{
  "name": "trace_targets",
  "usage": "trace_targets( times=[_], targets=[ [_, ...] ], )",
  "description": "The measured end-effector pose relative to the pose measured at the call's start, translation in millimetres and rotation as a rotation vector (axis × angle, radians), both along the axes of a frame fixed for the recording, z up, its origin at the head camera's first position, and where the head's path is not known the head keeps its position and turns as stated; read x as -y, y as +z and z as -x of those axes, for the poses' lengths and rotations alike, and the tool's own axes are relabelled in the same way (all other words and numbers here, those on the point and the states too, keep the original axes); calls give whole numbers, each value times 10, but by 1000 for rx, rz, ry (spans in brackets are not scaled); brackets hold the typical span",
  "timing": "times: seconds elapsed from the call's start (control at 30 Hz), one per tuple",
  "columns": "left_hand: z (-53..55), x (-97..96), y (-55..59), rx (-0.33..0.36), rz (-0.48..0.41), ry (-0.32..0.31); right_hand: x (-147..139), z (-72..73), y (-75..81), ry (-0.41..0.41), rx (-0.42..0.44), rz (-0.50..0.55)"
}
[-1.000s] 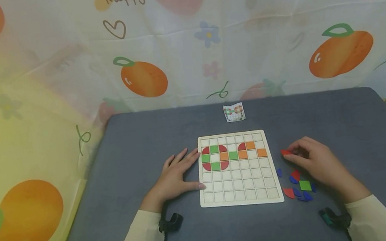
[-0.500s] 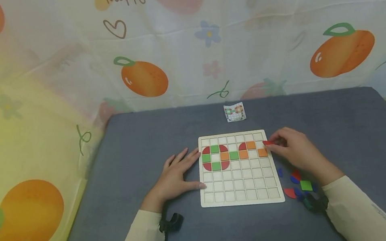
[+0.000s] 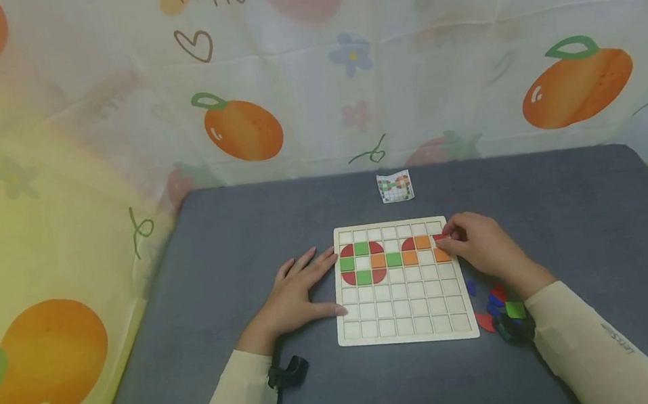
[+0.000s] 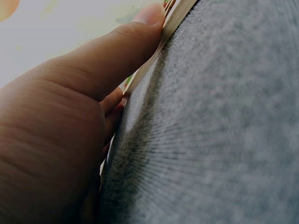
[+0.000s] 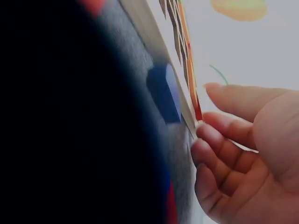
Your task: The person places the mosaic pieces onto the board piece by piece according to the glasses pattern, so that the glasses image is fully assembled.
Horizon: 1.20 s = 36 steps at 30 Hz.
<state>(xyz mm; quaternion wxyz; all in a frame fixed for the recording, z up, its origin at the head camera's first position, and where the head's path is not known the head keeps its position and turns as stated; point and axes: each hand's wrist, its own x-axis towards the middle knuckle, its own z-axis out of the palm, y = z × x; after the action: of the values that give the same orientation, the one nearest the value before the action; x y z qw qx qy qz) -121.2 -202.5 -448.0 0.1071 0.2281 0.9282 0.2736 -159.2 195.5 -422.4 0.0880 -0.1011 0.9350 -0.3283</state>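
My left hand (image 3: 290, 298) rests spread at the left edge of the pale gridded board (image 3: 392, 302), with fingertips on its upper left rim and thumb on its lower left rim. At the board's upper right, my right hand (image 3: 486, 245) holds a red quarter-circle tile (image 3: 438, 237) at a cell in the second row, just above an orange square tile (image 3: 442, 254). In the right wrist view its fingers are curled beside the red tile (image 5: 199, 113); the fingers partly hide it in the head view. Red, green and orange tiles fill several cells to the left.
Loose red, blue and green tiles (image 3: 515, 309) lie right of the board, partly hidden by the right wrist's camera (image 3: 513, 328). A small printed card (image 3: 396, 187) with a coloured grid pattern lies beyond the board on the grey table (image 3: 276, 215). A fruit-print cloth (image 3: 310, 94) hangs behind.
The right hand has carried the red quarter-circle tile leftward and away from the body, from beside the board to its upper right cell. The left hand has stayed at the board's edge.
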Motion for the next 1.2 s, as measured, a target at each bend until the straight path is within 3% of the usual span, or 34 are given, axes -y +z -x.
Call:
trace_targets(
  times=[0.2, 0.47, 0.77, 1.0, 1.2],
  targets=[
    [-2, -2, 9, 10, 1, 2, -54, 9, -5, 18, 28, 16],
    [-10, 4, 16, 7, 2, 0, -38, 15, 6, 63, -15, 18],
    [-2, -1, 16, 2, -5, -2, -51, 31, 1, 55, -7, 29],
    [-5, -4, 30, 6, -3, 0, -84, -4, 34, 13, 44, 115],
    [-10, -4, 37, 6, -12, -4, -144, -77, 152, -11, 63, 202]
  ],
)
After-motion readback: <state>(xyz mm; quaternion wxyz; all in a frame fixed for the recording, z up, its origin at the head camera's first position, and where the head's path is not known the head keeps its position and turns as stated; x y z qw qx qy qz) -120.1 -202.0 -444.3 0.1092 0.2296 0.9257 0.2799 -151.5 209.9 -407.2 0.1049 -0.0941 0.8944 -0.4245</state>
